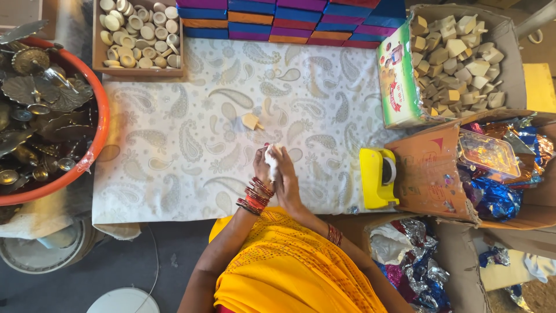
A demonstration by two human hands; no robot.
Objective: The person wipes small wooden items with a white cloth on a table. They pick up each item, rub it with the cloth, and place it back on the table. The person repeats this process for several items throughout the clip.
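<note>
At the bottom centre of the frame a person in a yellow garment (289, 272) is reaching forward with both arms, and the two hands are meeting low in the middle of the picture. The left hand (262, 168), red bangles (255, 199) circling its wrist, and the right hand (286, 174) are both closing their fingers on one small white object (272, 155) — it is sitting pinched between them, just above the patterned cloth (191, 145) that is covering the work surface. Just right of the hands a yellow tape dispenser (377, 177) is resting on the cloth's edge. A little farther up the cloth, near the frame's centre, a small wooden piece (251, 121) is lying alone, apart from the hands. At the left edge an orange tub (99, 124) is holding brass-coloured metal pieces. On the right, open cardboard boxes are showing shiny foil wrappers (492, 197) and, above them, a carton of pale wooden blocks (457, 61). In the upper left a wooden tray of round wooden discs (139, 32) is sitting — and along the top centre, stacked coloured boxes (289, 20) are lining the cloth's far edge.
</note>
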